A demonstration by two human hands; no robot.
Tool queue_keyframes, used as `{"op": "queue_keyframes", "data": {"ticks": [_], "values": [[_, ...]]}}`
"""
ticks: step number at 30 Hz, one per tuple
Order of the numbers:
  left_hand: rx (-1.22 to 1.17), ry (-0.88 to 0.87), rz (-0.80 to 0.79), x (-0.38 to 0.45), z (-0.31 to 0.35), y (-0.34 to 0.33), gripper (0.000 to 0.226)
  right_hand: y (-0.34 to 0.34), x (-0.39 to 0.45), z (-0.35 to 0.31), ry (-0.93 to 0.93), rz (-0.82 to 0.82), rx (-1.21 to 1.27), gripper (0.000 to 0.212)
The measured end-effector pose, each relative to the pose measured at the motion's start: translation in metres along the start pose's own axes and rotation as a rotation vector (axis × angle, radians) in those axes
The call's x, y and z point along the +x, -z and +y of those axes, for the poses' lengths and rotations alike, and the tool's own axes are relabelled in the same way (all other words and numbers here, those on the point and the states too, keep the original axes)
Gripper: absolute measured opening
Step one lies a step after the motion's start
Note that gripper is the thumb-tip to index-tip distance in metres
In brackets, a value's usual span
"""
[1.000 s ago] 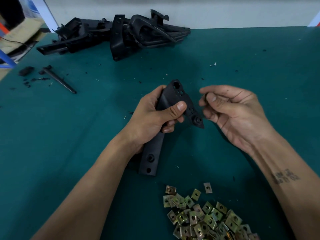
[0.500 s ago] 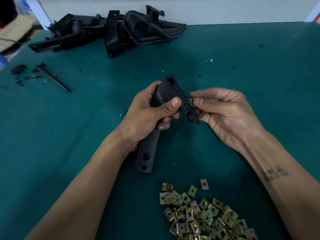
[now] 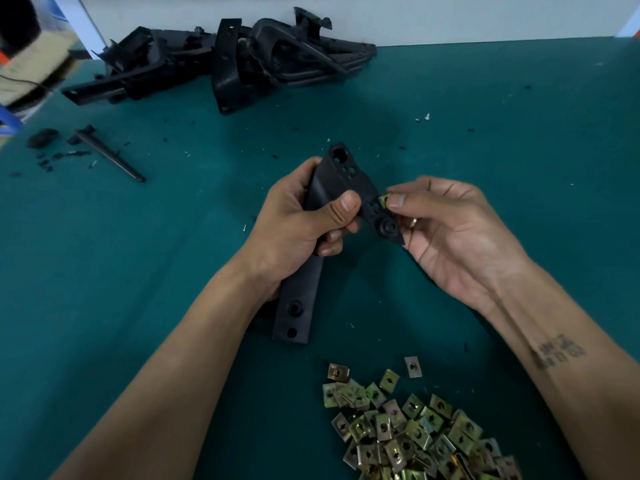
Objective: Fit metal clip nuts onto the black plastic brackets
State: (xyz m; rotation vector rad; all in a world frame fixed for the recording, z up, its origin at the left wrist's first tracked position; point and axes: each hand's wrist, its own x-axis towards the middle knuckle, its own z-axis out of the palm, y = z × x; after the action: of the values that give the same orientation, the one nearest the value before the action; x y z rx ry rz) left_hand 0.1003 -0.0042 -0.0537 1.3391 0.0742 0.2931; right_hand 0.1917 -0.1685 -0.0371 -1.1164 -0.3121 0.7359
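My left hand [image 3: 298, 220] grips a long black plastic bracket [image 3: 301, 292] around its middle, thumb across the front, the lower end with two holes pointing toward me. My right hand [image 3: 450, 230] pinches a small brass-coloured metal clip nut [image 3: 383, 200] between thumb and fingertips and holds it against the right edge of the bracket's upper part, just above a round boss. Most of the nut is hidden by the thumb. A second nut glints between the right hand's fingers.
A heap of several loose clip nuts [image 3: 412, 431] lies on the green table [image 3: 138, 271] near me. A pile of black plastic brackets [image 3: 225, 60] lies at the far edge. A black rod [image 3: 110, 157] and plastic scraps lie at the far left.
My right hand moved left from apart to the bracket's right edge, bringing the clip nut against it. The left hand kept holding the bracket.
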Motion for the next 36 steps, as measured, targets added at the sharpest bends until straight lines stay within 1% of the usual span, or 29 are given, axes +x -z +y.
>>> {"op": "queue_keyframes", "data": {"ticks": [3,6,7,10,12,14,16,17,18,20,21,22,23,24,26,28,29,33,36], "values": [[0.001,0.010,-0.022,0.000,0.000,-0.001,0.018,-0.001,-0.001,-0.002,0.002,-0.015,-0.026,0.008],[0.003,0.012,-0.007,0.000,-0.001,-0.002,0.018,-0.002,-0.002,-0.001,0.017,-0.027,-0.033,0.010],[0.009,0.010,0.002,-0.001,-0.001,-0.002,0.018,-0.004,-0.004,0.000,0.018,-0.042,-0.015,0.009],[0.016,0.000,0.015,-0.003,-0.001,-0.001,0.015,-0.011,-0.008,0.006,0.010,-0.108,0.056,0.016],[-0.005,-0.008,0.019,-0.004,0.001,-0.001,0.014,-0.012,-0.009,0.006,-0.006,-0.140,0.076,0.015],[-0.026,-0.013,0.007,-0.004,0.003,-0.001,0.014,-0.008,-0.008,0.001,-0.042,-0.177,0.053,0.024],[-0.027,-0.005,0.024,-0.004,0.005,-0.001,0.015,-0.002,-0.007,-0.008,-0.081,-0.194,-0.025,0.033],[-0.021,0.007,0.045,-0.004,0.006,-0.001,0.015,0.000,-0.007,-0.011,-0.088,-0.172,-0.087,0.034],[-0.010,0.018,0.061,-0.003,0.007,0.001,0.015,0.003,-0.007,-0.014,-0.077,-0.142,-0.162,0.032],[0.001,0.052,0.057,-0.003,0.007,0.001,0.017,0.010,-0.015,-0.015,-0.028,-0.079,-0.318,0.020],[0.001,0.068,0.050,-0.004,0.007,0.000,0.019,0.014,-0.023,-0.015,-0.013,-0.076,-0.378,0.015],[-0.008,0.081,0.045,-0.004,0.007,0.000,0.021,0.018,-0.034,-0.013,-0.002,-0.090,-0.436,0.016],[-0.021,0.092,0.039,-0.004,0.007,-0.001,0.022,0.024,-0.049,-0.011,0.013,-0.122,-0.516,0.022],[-0.038,0.102,0.035,-0.003,0.007,-0.001,0.022,0.028,-0.065,-0.009,0.039,-0.169,-0.633,0.025],[-0.073,0.123,0.034,-0.003,0.007,-0.001,0.019,0.035,-0.095,-0.003,0.107,-0.248,-0.891,0.023],[-0.098,0.136,0.040,-0.004,0.009,-0.001,0.018,0.038,-0.116,0.004,0.152,-0.253,-1.050,0.028],[-0.103,0.140,0.043,-0.005,0.010,-0.001,0.018,0.037,-0.122,0.007,0.168,-0.249,-1.093,0.027],[-0.094,0.155,0.053,-0.007,0.013,-0.003,0.024,0.027,-0.123,0.013,0.239,-0.223,-1.156,0.005],[-0.100,0.164,0.061,-0.008,0.014,-0.004,0.025,0.024,-0.118,0.011,0.226,-0.217,-1.112,0.005]]}}
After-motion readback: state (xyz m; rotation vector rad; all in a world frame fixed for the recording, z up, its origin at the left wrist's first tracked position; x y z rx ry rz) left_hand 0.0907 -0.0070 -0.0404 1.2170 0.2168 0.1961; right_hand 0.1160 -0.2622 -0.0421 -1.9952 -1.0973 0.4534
